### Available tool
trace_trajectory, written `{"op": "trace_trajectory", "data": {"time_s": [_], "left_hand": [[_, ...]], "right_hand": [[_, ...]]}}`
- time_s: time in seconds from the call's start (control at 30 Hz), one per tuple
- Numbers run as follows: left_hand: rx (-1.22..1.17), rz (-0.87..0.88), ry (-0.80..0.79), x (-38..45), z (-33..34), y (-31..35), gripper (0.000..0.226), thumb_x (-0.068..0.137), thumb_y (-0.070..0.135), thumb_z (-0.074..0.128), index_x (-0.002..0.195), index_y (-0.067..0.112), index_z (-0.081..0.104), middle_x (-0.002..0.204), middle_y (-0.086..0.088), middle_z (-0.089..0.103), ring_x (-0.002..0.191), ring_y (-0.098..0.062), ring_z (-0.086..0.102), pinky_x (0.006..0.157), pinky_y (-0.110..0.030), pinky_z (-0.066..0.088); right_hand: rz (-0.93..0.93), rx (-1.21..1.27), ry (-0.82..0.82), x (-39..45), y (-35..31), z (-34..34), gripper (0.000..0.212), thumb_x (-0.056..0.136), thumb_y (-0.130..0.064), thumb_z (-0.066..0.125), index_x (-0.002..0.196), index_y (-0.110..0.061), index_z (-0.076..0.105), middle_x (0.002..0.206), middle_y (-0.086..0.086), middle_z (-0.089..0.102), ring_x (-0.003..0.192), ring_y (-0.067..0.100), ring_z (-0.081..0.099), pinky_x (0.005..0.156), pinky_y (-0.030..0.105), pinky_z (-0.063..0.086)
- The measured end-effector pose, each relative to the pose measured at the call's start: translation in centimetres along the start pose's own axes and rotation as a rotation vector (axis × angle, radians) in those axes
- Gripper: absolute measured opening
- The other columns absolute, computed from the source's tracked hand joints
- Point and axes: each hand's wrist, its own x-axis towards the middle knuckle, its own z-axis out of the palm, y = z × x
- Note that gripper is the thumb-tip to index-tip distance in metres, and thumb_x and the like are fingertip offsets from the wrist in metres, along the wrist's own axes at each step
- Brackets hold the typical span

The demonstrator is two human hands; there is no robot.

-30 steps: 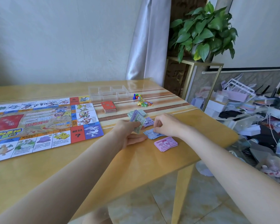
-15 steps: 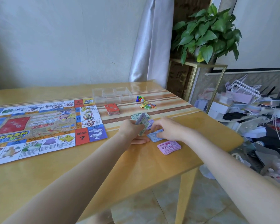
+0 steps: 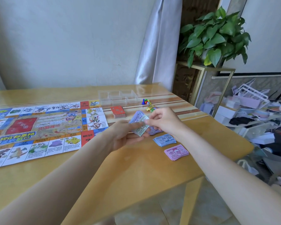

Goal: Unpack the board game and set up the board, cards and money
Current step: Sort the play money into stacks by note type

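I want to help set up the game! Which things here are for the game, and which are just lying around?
For the game:
board
red cards
money in the left hand
blue notes
pink notes
purple notes
pawns and die
clear tray

Just lying around:
potted plant
curtain
clutter on the floor

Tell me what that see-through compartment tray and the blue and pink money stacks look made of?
The see-through compartment tray looks like clear glossy plastic: the table shows through its thin walls. The blue money stack and pink money stack look like thin matte printed paper, with slightly fanned, uneven edges.
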Motion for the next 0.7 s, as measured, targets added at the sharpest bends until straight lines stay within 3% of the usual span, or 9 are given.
{"op": "trace_trajectory", "data": {"time_s": [0.13,0.27,0.4,0.5,0.6,0.7], "left_hand": [[-0.021,0.096,0.079,0.2,-0.8,0.7,0.022,0.097,0.019,0.048,0.102,0.002,0.061,0.081,-0.010,0.072,0.068,-0.020,0.071,0.071,-0.029,0.058],[0.095,0.134,0.189,0.7,-2.9,1.6,0.018,0.097,0.019,0.048,0.097,0.006,0.061,0.070,-0.003,0.072,0.062,-0.016,0.069,0.068,-0.026,0.057],[0.116,0.140,0.214,1.2,-5.0,2.4,0.019,0.096,0.020,0.049,0.092,0.007,0.062,0.077,-0.008,0.072,0.065,-0.014,0.070,0.069,-0.024,0.057],[0.092,0.135,0.203,2.4,-5.1,2.2,0.020,0.097,0.019,0.049,0.100,0.004,0.062,0.088,-0.011,0.070,0.074,-0.016,0.069,0.071,-0.025,0.057],[0.086,0.115,0.180,3.5,-4.1,1.6,0.017,0.097,0.018,0.049,0.093,0.007,0.062,0.080,-0.005,0.071,0.075,-0.017,0.067,0.071,-0.027,0.056],[0.067,0.096,0.161,4.3,-3.3,1.2,0.017,0.097,0.017,0.047,0.096,0.007,0.061,0.083,-0.006,0.070,0.076,-0.018,0.064,0.069,-0.027,0.056]], "right_hand": [[0.016,0.174,0.024,1.1,-0.3,0.7,0.014,0.079,-0.010,0.073,0.089,-0.007,0.064,0.065,0.001,0.059,0.047,0.003,0.051,0.049,0.016,0.040],[0.088,0.380,0.177,3.6,-0.2,-0.1,0.019,0.082,-0.003,0.068,0.099,0.001,0.062,0.074,0.006,0.060,0.054,0.009,0.049,0.044,0.014,0.039],[0.165,0.256,0.174,5.9,1.4,-0.2,0.019,0.082,-0.003,0.067,0.097,0.008,0.064,0.067,0.006,0.058,0.053,0.011,0.047,0.044,0.015,0.038],[0.199,0.166,0.163,7.1,2.3,0.7,0.022,0.080,-0.005,0.069,0.099,0.005,0.066,0.066,0.005,0.057,0.053,0.010,0.049,0.049,0.018,0.038],[0.209,-0.044,0.158,7.9,2.8,1.3,0.024,0.079,-0.009,0.072,0.102,-0.001,0.067,0.089,0.008,0.063,0.077,0.018,0.059,0.065,0.020,0.043],[0.220,-0.363,0.147,7.9,3.0,1.9,0.028,0.079,-0.012,0.071,0.105,-0.008,0.061,0.116,0.009,0.057,0.106,0.024,0.053,0.079,0.027,0.041]]}}
